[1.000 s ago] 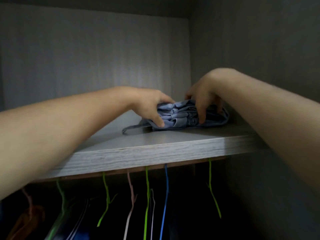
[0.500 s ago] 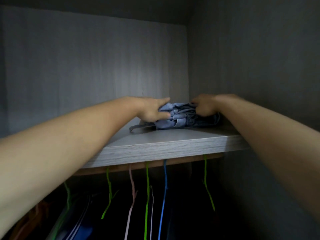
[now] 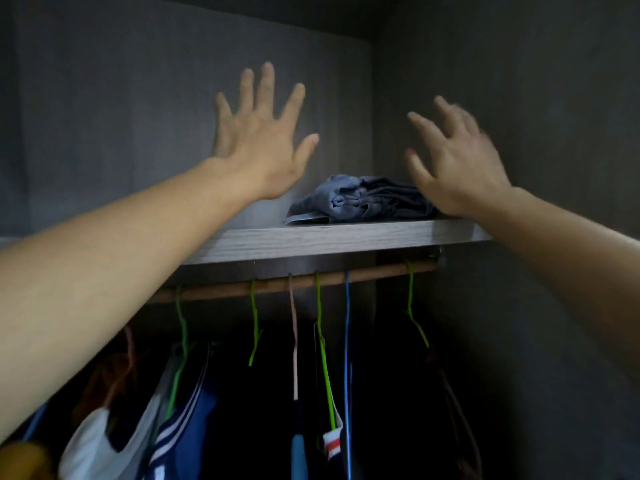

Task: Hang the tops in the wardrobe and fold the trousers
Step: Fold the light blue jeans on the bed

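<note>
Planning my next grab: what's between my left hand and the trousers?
Nothing; the head view shows only bare wall between left hand and trousers.

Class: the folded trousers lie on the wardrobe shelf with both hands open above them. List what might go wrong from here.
1. The trousers look loosely bunched, with a flap trailing toward the front of the shelf; the fold might slacken or the flap slip over the edge.
2. The right hand hangs close beside them; lowering it could brush and drag them.
</note>
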Demonstrator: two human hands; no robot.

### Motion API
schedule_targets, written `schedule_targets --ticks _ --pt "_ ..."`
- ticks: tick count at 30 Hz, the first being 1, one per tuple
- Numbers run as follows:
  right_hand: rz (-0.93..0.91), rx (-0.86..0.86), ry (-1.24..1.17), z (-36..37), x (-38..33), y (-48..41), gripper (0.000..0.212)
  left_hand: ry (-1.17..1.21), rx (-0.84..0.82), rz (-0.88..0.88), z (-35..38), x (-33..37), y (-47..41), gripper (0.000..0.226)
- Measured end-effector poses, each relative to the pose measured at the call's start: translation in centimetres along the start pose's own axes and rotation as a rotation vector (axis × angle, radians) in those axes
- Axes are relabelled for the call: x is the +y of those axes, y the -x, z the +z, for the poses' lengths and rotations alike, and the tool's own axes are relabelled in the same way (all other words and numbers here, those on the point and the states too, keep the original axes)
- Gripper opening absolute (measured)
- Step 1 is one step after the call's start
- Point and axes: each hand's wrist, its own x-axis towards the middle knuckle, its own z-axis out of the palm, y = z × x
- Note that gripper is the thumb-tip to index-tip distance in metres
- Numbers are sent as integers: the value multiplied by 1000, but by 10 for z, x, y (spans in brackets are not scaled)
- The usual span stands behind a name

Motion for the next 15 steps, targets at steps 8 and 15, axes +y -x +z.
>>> schedule_targets --ticks 8,15 --pt "15 -22 108 -60 -22 82 63 149 -5 -114 -37 14 82 74" --pt "63 -8 116 -157 0 223 63 406 72 -167 -101 96 204 73"
